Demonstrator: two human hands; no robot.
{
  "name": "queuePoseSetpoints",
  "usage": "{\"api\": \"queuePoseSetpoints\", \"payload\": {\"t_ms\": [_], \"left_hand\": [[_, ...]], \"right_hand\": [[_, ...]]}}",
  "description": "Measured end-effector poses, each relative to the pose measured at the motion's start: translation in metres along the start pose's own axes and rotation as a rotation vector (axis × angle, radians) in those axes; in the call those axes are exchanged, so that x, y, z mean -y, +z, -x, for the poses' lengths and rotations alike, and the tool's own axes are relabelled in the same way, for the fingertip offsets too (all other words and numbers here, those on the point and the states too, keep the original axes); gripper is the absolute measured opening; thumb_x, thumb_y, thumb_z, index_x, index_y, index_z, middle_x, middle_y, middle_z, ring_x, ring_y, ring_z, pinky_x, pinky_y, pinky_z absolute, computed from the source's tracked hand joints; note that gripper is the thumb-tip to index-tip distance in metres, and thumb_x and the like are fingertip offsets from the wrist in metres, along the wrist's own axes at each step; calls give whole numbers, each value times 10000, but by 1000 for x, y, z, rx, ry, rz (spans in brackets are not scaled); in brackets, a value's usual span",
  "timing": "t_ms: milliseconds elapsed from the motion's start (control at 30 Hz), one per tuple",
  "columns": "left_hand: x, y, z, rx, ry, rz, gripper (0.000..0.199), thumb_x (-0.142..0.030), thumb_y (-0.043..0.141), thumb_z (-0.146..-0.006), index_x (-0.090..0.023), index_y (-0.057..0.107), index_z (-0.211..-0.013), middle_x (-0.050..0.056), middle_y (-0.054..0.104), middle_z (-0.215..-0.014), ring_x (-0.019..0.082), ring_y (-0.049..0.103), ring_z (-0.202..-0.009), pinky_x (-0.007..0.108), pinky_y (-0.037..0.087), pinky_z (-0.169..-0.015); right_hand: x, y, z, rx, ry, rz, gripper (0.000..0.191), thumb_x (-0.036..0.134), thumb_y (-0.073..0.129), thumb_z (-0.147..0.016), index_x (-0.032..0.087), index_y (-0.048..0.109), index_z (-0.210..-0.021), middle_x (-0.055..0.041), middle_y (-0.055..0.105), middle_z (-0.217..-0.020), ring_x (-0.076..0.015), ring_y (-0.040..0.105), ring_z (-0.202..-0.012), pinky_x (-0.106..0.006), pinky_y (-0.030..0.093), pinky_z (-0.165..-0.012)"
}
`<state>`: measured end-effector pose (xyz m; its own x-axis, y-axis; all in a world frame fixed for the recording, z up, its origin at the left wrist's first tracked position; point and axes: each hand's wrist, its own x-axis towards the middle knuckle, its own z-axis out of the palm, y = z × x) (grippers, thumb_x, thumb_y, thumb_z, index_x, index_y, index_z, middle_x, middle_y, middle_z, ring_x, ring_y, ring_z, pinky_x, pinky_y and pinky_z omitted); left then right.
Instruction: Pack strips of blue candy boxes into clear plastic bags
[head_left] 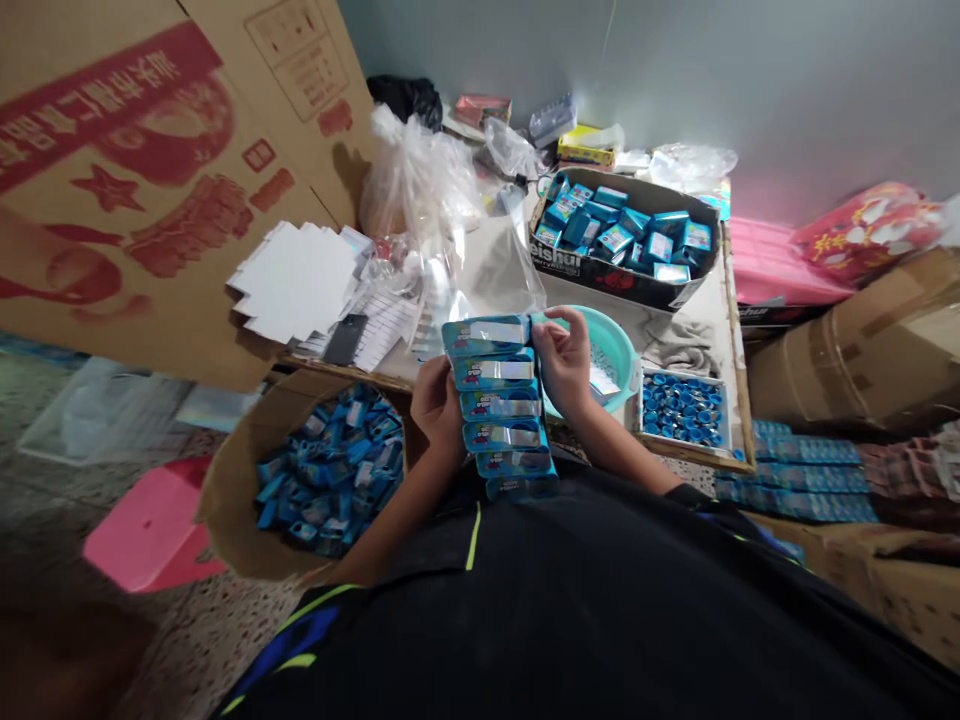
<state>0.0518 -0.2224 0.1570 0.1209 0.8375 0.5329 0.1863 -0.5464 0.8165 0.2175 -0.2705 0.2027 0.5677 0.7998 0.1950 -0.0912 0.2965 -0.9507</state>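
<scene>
Head view: both hands on a strip of blue packs

Six blue packs [501, 405] sit one below another in clear plastic film [495, 270], held in front of the person's dark shirt [600, 590], at the near edge of the table [737, 340]. The left hand [439, 405] grips the strip's left side; the right hand [564, 362] pinches its upper right edge between thumb and fingers. Loose film rises above the top pack.

Just behind the right hand is a teal basin [616, 345] — beside it, a white tray [726, 425] of small blue pieces and a grey cloth [682, 345]. Farther back, a black box [600, 277] holds more blue packs. Below the left forearm — a cardboard carton [232, 520] of blue pieces, with a pink stool [146, 525] next to it.
</scene>
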Motion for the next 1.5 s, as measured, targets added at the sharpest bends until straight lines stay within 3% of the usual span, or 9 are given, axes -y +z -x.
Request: {"api": "queuePoseSetpoints", "payload": {"t_ms": [200, 433, 667, 833, 1033, 1133, 1200, 1333, 1500], "left_hand": [[22, -1, -15, -46, 110, -64, 499, -619, 530, -933, -155, 688, -843, 43, 689, -916, 214, 679, -932, 439, 447, -718], [11, -9, -18, -129, 228, -153, 278, -385, 493, -1015, -192, 691, -992, 51, 714, -913, 189, 699, -851, 401, 534, -736], [9, -25, -24, -197, 284, -194, 224, -392, 509, -1011, -204, 623, -967, 26, 673, -921, 184, 687, -835, 422, 499, -661], [16, -22, -40, -308, 307, -197, 271, -482, 529, -998, -216, 543, -1051, 53, 615, -931, 165, 662, -773, 344, 495, -577], [-5, -36, -64, -356, 498, -262, 66, -250, 667, -936, -198, 648, -972, 81, 630, -924, 203, 651, -860, 368, 553, -661], [-28, -57, -74, -408, 637, -226, 159, -199, 665, -897, -228, 729, -1039, 76, 671, -951, 220, 663, -861, 403, 556, -711], [-48, -71, -81, -313, 662, -254, 234, -227, 687, -873, -256, 741, -1099, 67, 687, -963, 233, 666, -867, 428, 558, -758], [-80, -82, -94, 167, 523, -496, 283, -230, 791, -834, -280, 757, -1110, 61, 718, -1041, 251, 677, -982, 425, 537, -903], [-80, -77, -100, 222, 440, -472, 229, -267, 732, -916, -266, 766, -1142, 58, 718, -1031, 217, 678, -959, 358, 539, -872]], "right_hand": [[4, -5, -19, 99, 3, 2, 492, 601, 706, -836, 298, 493, -1158, 71, 510, -677, -114, 435, -608, -276, 330, -588], [-2, 0, -25, 70, 159, -108, 606, 628, 789, -744, 277, 477, -1125, 72, 562, -699, -101, 478, -616, -250, 349, -590], [-1, 12, -29, 223, 349, -284, 631, 538, 885, -638, 237, 614, -1123, 47, 590, -761, -119, 566, -706, -262, 455, -671], [-6, 29, -38, 197, 389, -395, 573, 475, 893, -618, 243, 615, -1062, 79, 521, -718, -97, 525, -676, -238, 457, -663], [-8, 51, -41, 162, 333, -305, 514, 558, 828, -698, 257, 579, -1032, 70, 549, -724, -100, 523, -661, -238, 444, -639], [-6, 55, -41, 191, 331, -250, 522, 592, 800, -721, 262, 594, -1070, 49, 595, -771, -110, 547, -693, -246, 455, -648], [-5, 56, -43, 216, 327, -215, 524, 584, 805, -719, 261, 605, -1080, 35, 621, -819, -116, 565, -733, -251, 470, -677], [-5, 59, -44, 250, 300, -151, 500, 555, 819, -718, 261, 618, -1069, 24, 612, -853, -126, 561, -777, -253, 482, -697], [-4, 56, -44, 241, 297, -166, 472, 551, 807, -735, 255, 614, -1047, 44, 517, -774, -107, 491, -695, -244, 403, -632]]}}
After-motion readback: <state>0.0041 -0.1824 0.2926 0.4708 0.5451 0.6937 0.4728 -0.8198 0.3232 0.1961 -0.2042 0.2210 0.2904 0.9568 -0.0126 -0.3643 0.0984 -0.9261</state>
